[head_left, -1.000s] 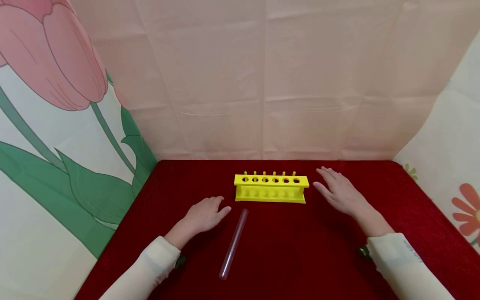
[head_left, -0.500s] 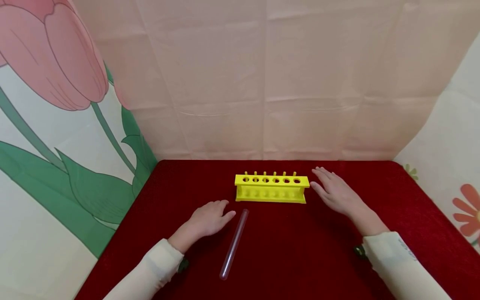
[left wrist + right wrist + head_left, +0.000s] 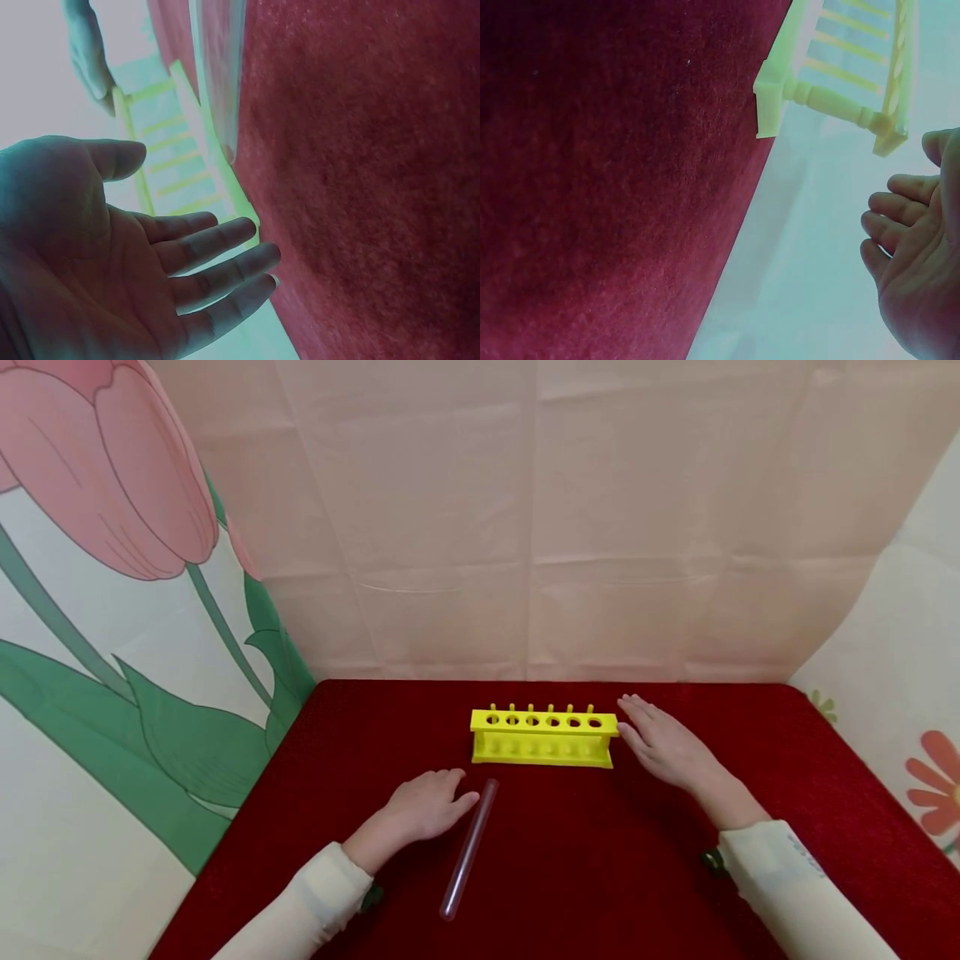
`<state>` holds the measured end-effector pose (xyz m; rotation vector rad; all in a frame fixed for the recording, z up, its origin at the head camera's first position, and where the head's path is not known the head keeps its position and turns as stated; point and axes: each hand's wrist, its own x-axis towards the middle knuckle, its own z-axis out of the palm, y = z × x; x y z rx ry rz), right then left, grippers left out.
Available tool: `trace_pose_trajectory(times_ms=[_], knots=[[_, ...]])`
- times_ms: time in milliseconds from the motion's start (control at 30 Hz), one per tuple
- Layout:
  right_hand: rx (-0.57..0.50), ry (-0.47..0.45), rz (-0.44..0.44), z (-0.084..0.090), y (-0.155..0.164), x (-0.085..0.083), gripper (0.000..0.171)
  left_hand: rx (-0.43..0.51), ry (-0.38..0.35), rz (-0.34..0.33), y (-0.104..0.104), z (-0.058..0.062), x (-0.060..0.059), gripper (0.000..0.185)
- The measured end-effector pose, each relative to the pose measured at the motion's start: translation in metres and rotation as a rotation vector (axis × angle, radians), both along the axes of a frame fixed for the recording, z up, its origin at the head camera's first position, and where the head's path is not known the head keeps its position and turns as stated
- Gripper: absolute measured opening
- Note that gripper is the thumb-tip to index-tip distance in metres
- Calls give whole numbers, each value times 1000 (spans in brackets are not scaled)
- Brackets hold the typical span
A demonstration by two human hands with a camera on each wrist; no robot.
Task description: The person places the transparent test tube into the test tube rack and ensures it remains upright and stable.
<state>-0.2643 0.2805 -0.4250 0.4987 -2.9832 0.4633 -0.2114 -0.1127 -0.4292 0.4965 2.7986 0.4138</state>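
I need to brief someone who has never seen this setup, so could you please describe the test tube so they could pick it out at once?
On the red table, look just in front of the yellow rack, toward its left end. The test tube lies flat there, slanting back toward the person, beside the left hand. It is the only clear, see-through thing there.

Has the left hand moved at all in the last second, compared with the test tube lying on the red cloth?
Yes. The left hand has slid right toward the test tube, which has not shifted; its fingertips now almost reach the tube's far end.
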Motion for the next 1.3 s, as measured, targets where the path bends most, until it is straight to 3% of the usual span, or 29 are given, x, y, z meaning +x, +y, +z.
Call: trace_pose_trajectory(times_ms=[633,1300], knots=[[31,39,69,-4,-12,-3,54,-15,54,-50,10,-4,9,53],[19,-19,55,-9,-21,-7,57,-16,46,-83,17,-8,12,28]])
